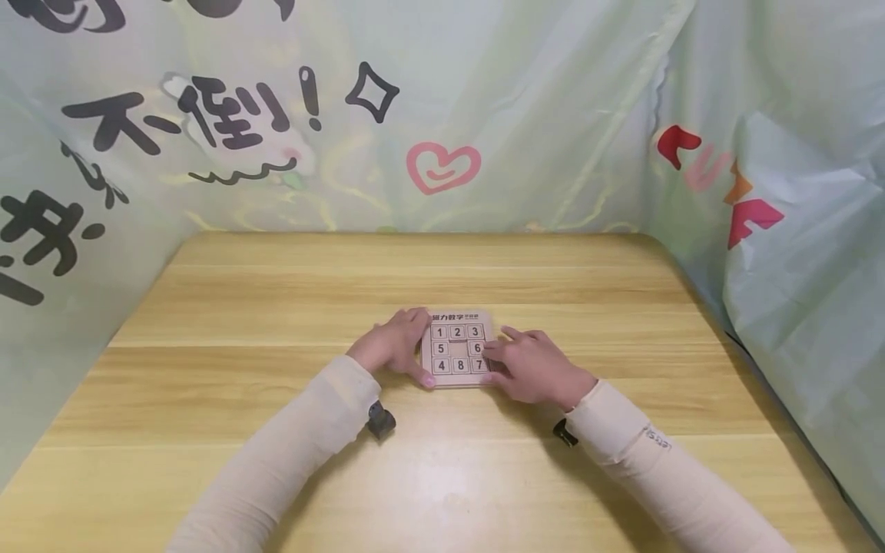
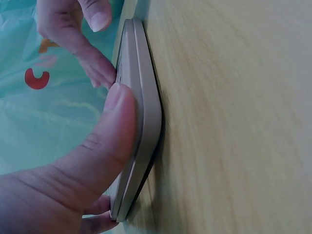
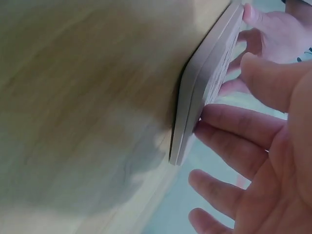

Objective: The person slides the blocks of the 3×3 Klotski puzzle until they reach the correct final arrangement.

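A square number sliding puzzle point(image 1: 456, 381) lies flat on the table, its tiles reading 1 2 3 in the far row, 5, a gap and 6 in the middle, and 4 8 7 in the near row. My left hand point(image 1: 399, 343) grips the puzzle's left side, thumb point(image 2: 117, 122) along the near edge and fingertips at the far corner. From the right, my right hand point(image 1: 532, 369) reaches over the frame. Its extended index and middle fingers point(image 3: 239, 122) touch the face by the 6 tile, while the thumb and other fingers stand apart from it.
The wood-grain table point(image 1: 276, 292) spreads out around the puzzle. Behind it hangs a pale green printed cloth point(image 1: 539, 138), which also closes off the left and right sides. Dark wrist devices point(image 1: 381, 421) sit at both cuffs.
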`<action>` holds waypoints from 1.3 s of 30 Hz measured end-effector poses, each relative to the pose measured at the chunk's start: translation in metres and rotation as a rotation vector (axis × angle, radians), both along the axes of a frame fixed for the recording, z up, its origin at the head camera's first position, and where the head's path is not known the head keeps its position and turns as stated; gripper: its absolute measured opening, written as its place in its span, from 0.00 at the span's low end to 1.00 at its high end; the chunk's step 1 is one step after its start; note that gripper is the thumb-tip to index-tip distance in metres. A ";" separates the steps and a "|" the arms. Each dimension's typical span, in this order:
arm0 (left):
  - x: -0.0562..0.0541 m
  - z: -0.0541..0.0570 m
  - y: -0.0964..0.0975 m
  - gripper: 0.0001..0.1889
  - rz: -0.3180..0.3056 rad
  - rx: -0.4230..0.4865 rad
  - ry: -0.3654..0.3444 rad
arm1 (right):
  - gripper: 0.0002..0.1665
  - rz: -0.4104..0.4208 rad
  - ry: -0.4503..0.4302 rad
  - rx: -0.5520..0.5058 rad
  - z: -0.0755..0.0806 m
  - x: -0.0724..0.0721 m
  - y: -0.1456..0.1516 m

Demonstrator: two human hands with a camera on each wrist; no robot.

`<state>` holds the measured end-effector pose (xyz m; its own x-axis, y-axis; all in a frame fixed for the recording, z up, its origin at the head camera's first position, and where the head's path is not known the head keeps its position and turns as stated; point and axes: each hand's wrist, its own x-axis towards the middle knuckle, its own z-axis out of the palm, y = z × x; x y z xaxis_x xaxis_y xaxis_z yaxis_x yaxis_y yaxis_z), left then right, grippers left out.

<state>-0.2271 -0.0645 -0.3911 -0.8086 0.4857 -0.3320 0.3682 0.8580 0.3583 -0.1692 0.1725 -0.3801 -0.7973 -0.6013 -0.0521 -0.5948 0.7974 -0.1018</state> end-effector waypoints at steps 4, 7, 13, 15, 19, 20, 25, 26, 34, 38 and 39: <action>0.000 0.000 0.000 0.59 -0.002 -0.005 -0.003 | 0.29 0.054 -0.013 -0.046 -0.001 0.000 -0.003; 0.001 0.001 0.000 0.59 -0.003 0.001 -0.008 | 0.32 0.126 -0.039 -0.069 -0.004 0.000 -0.014; 0.001 0.000 0.000 0.57 -0.006 0.006 -0.005 | 0.33 0.185 -0.009 -0.038 -0.010 -0.003 -0.031; 0.001 0.000 0.000 0.57 -0.006 0.005 -0.003 | 0.32 0.177 0.002 -0.017 -0.011 -0.005 -0.032; 0.000 0.001 0.000 0.58 -0.008 0.002 -0.003 | 0.30 0.138 0.004 0.001 -0.006 -0.007 -0.025; 0.000 0.002 0.000 0.58 -0.009 -0.001 -0.003 | 0.30 0.127 0.004 0.008 -0.005 -0.007 -0.023; -0.001 0.004 -0.001 0.59 -0.004 -0.013 -0.003 | 0.27 0.115 0.026 0.007 -0.001 -0.005 -0.018; 0.000 0.004 -0.001 0.59 -0.005 -0.012 -0.001 | 0.27 0.131 0.020 -0.002 -0.001 -0.003 -0.019; 0.001 0.006 -0.001 0.57 -0.020 -0.007 0.004 | 0.28 0.215 0.004 -0.024 -0.005 0.002 -0.034; 0.001 0.005 0.000 0.56 -0.026 -0.010 0.001 | 0.31 0.164 0.010 0.013 -0.007 -0.004 -0.037; 0.001 0.005 0.000 0.56 -0.027 -0.010 0.000 | 0.32 0.158 0.002 0.016 -0.007 -0.005 -0.037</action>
<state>-0.2259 -0.0647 -0.3862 -0.7954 0.5041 -0.3366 0.3913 0.8511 0.3499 -0.1738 0.1357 -0.3874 -0.6932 -0.7181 -0.0609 -0.7129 0.6957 -0.0882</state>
